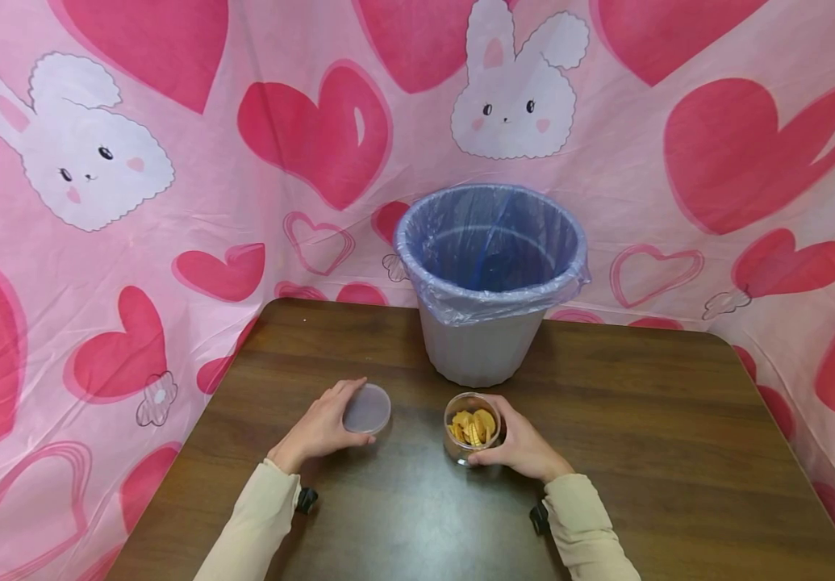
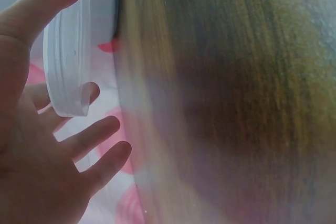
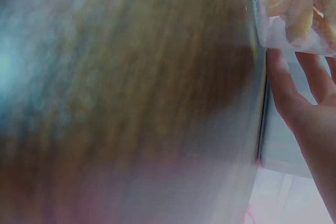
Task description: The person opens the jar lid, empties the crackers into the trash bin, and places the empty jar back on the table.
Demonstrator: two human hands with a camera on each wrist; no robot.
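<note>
My left hand [image 1: 328,421] pinches a round translucent plastic lid [image 1: 367,409] by its edge, left of the table's middle. In the left wrist view the lid [image 2: 65,59] stands on edge between thumb and fingers, the other fingers spread. To the right, my right hand [image 1: 522,442] grips a clear round jar [image 1: 458,452] from its right side, thumb at the near side. Yellow, ridged chip-like pieces [image 1: 473,428] lie inside the uncovered jar. The right wrist view catches only the jar's lower corner with some pieces [image 3: 299,6], fingers [image 3: 283,80] against it.
A light grey bin [image 1: 482,347] lined with a bluish plastic bag stands behind the jar, towards the back of the brown wooden table [image 1: 664,452]. Pink cloth [image 1: 613,161] with hearts and rabbits hangs behind the table and along both sides.
</note>
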